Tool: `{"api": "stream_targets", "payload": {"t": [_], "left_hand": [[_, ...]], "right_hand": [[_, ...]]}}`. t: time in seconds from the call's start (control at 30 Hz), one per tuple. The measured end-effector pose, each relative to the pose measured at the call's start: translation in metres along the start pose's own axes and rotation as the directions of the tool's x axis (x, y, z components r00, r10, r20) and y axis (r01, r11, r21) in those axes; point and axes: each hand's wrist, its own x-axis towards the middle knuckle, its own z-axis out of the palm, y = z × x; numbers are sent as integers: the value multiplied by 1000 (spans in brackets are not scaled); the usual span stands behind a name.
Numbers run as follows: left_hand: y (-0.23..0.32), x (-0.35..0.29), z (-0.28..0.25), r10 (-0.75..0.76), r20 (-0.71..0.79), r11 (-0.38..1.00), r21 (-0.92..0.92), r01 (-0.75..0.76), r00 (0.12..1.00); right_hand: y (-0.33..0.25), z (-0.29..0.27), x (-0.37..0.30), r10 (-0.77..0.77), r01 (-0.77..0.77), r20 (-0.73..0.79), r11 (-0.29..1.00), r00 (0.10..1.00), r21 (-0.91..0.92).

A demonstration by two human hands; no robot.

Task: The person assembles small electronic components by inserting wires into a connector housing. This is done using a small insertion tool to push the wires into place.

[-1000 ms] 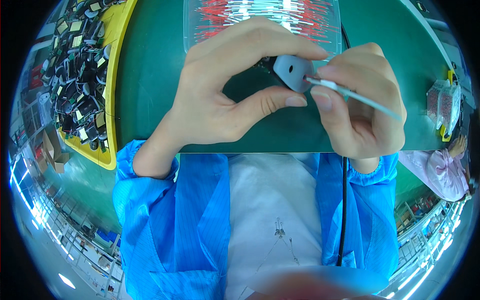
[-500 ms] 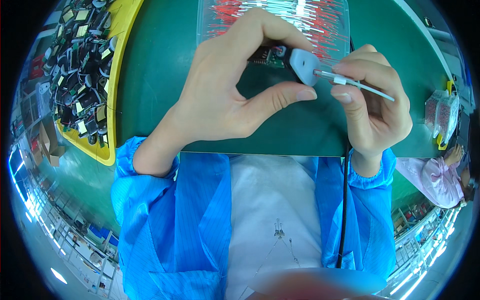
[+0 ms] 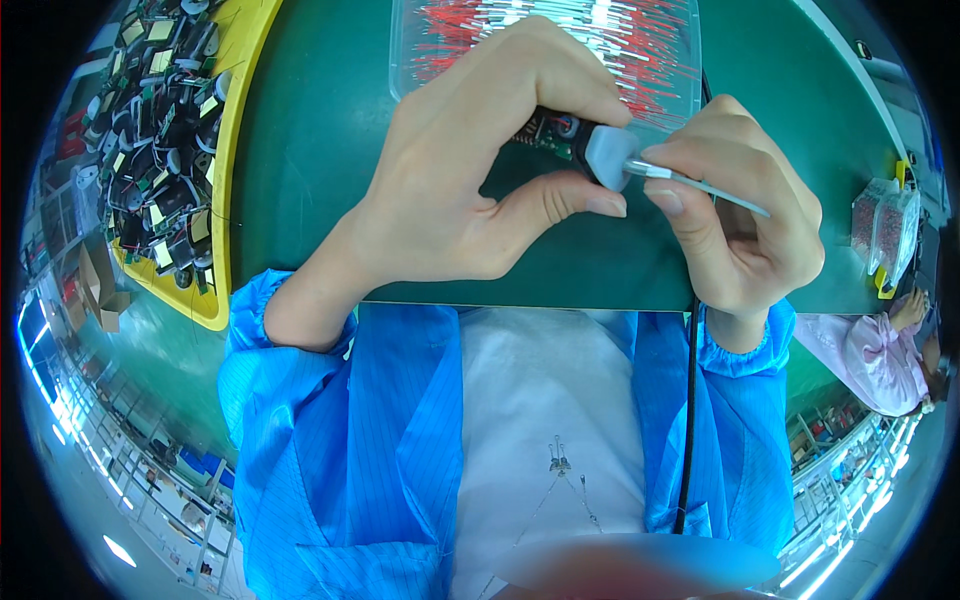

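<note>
My left hand grips a small electronic module between thumb and fingertips. The module has a light grey end cap and a green circuit board with fine wires; its far end is hidden by my fingers. In my right hand, thumb and forefinger pinch a thin white lead with a pale sleeve. One end of the lead meets the grey cap; whether it sits inside the cap I cannot tell. Behind both hands, a clear plastic box holds many red and white thin leads.
On the left stands a yellow tray heaped with similar black and grey modules. A clear container of small reddish parts is at the right edge of the green table. A black cable runs past my right forearm. At far right sits another person's pink sleeve.
My right hand has moved slightly left, bringing the lead's tip against the grey cap. The module has tilted a little and sits slightly lower and further left.
</note>
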Motion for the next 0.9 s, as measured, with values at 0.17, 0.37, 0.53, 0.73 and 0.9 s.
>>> {"api": "stream_targets", "payload": {"t": [0.17, 0.37, 0.53, 0.73, 0.9], "left_hand": [[0, -4, 5, -23, -52, 1000, 8, 23, 998], [0, -5, 6, -22, -104, 999, 32, 25, 994], [1, -6, 12, 11, -80, 998, 59, -6, 997], [4, -7, 17, 7, -168, 995, 95, 9, 986], [7, -6, 13, -122, -129, 991, 37, 128, 984]], "right_hand": [[2, 2, 1, -68, 67, -10, 995, 998, -71], [1, 8, -1, -40, 38, -16, 993, 999, -114], [0, 3, 1, 36, -36, 42, 999, 998, 2], [-3, 8, -4, 95, -95, -33, 995, 995, 30], [-2, 5, -7, 179, -179, 3, 982, 984, 58]]}}
